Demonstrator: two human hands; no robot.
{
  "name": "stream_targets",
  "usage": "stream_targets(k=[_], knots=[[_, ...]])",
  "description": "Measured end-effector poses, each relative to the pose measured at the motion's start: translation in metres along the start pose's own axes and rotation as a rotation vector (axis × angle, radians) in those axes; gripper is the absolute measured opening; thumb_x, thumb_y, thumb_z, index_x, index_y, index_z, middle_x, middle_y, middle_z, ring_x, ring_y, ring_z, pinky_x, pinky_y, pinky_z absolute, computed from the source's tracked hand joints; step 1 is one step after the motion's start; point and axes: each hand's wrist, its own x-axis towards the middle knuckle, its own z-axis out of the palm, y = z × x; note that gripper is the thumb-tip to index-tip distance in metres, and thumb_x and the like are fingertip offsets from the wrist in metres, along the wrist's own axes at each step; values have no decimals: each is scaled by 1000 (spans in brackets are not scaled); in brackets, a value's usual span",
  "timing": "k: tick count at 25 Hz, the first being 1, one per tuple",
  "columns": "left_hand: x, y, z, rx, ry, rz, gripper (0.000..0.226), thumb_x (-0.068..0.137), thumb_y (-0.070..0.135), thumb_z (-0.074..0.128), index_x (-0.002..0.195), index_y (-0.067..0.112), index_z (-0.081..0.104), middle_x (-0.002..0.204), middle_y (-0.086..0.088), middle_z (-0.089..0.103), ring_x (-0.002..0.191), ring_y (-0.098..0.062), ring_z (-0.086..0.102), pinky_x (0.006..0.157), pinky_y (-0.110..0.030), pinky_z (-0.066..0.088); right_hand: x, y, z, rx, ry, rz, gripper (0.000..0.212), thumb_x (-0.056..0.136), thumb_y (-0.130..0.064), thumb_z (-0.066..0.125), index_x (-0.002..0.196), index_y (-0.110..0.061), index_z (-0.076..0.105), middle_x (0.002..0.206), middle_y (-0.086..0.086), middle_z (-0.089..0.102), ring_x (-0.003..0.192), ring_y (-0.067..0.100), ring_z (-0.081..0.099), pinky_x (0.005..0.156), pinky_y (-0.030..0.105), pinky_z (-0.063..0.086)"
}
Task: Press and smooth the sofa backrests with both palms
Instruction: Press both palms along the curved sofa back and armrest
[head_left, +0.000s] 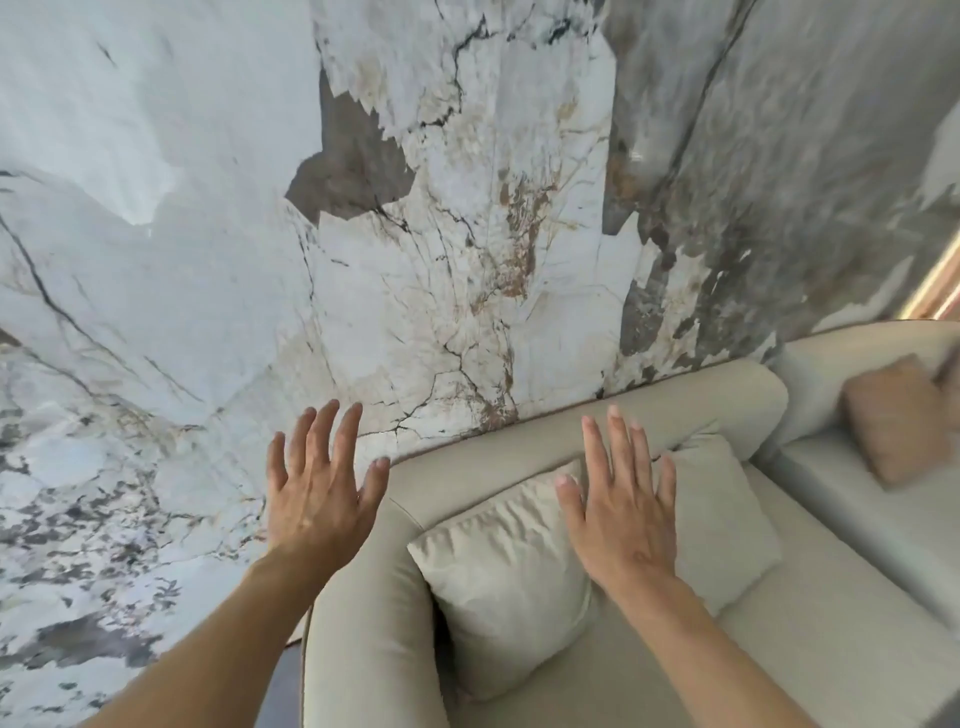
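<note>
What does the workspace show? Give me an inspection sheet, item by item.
Surface: beige sofa seat, bare at right.
Job's things: beige sofa backrest, rounded, running along the wall.
Clutter: two cream cushions, one creased, one behind the right hand; brown cushion on the next sofa section.
Grippers: left hand open, spread, in front of the wall; right hand open, over the cushions.
Cables: nothing seen.
Surroundings: veined marble wall.

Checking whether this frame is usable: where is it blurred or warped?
Head view: brown cushion at right edge smeared by motion; wall and sofa backrest bowed by the wide lens; both hands fairly sharp; soft, even light.
</note>
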Motion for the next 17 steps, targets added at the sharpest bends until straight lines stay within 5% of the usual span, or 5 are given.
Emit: stream_targets(k=[6, 12, 17], knots=[[40, -26, 32, -63, -104, 235, 68, 90, 53, 26, 146, 16, 34, 150, -12, 38, 142, -32, 26, 117, -53, 12, -14, -40, -13, -126, 65, 195, 67, 92, -51, 25, 151, -19, 23, 161, 8, 17, 147, 27, 14, 116, 56, 14], [33, -8, 32, -130, -164, 396, 65, 91, 51, 28, 145, 16, 35, 150, -13, 39, 141, -32, 27, 116, -56, 15, -43, -38, -31, -175, 77, 337, 67, 94, -55, 17, 153, -26, 7, 163, -1, 0, 149, 20, -4, 119, 50, -1], [7, -9, -1, -81, -150, 494, 64, 93, 52, 27, 146, 17, 35, 152, -9, 37, 142, -30, 27, 116, -54, 16, -83, -53, -38, -95, 179, 393, 67, 94, -55, 19, 152, -24, 14, 162, 3, 13, 148, 24, 8, 116, 55, 11]])
